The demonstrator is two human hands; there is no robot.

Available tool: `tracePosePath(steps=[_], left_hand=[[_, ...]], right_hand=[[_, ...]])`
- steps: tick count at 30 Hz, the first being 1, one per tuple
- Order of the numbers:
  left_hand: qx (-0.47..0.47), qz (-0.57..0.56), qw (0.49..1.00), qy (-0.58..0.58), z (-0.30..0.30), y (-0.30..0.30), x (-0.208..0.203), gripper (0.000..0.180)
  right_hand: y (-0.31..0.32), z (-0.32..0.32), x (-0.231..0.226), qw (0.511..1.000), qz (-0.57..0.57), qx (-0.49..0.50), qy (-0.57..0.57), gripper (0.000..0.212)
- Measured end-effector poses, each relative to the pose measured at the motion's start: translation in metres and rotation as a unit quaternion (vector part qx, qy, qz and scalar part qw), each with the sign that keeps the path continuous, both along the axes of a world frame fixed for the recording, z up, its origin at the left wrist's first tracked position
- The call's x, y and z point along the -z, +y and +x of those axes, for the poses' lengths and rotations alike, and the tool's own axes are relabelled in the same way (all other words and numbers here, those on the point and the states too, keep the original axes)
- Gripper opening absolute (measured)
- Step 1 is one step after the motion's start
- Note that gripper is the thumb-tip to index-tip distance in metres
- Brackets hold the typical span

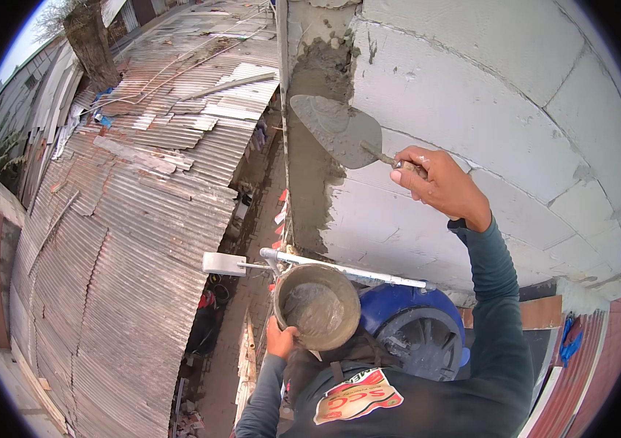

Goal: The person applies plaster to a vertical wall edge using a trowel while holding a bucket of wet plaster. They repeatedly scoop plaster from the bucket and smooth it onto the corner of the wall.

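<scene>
My right hand (pixel 445 182) is closed round the handle of a trowel (pixel 336 131). The broad blade, smeared with grey mortar, points left and lies over the wet mortar strip (pixel 310 208) along the wall's left edge. Whether the blade touches the strip I cannot tell. Pale blocks with visible joints make up the wall (pixel 456 87). Low in front of my body, my left hand (pixel 280 339) grips the rim of a round mortar bucket (pixel 348 321). Grey mortar coats its inside, and some wet mix lies at the bottom.
A white pipe (pixel 347 269) runs just beyond the bucket, with a lamp (pixel 224 263) on its left. The blue barrel (pixel 405 299) stands right of the bucket. Past the wall's edge, a narrow passage (pixel 215 390) lies far below, beside a rusty corrugated roof (pixel 128 292).
</scene>
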State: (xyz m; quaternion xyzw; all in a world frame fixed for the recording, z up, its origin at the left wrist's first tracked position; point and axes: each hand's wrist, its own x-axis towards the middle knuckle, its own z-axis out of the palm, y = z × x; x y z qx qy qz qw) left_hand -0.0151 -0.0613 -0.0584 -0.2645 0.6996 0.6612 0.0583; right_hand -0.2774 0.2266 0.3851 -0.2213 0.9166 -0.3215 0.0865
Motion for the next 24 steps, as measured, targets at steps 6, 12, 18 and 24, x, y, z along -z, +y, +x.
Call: tracePosePath(steps=[6,12,18,24], left_hand=[[-0.043,0.087,0.995,-0.029,-0.009,0.011,-0.051,0.041],[-0.061,0.072,0.995,-0.044,-0.008,0.008,-0.067,0.043],[-0.051,0.079,0.995,-0.017,-0.014,0.013,-0.034,0.045],[-0.062,0.077,0.994,-0.038,-0.005,0.01,-0.044,0.04]], right_hand=[[-0.032,0.018,0.018,0.944,-0.152,-0.223,-0.191,0.035],[-0.07,-0.026,0.08,0.796,-0.394,-0.248,-0.386,0.033],[-0.011,-0.079,0.068,0.755,-0.557,-0.161,-0.306,0.038],[0.005,-0.032,-0.012,0.962,-0.257,-0.003,-0.098,0.033]])
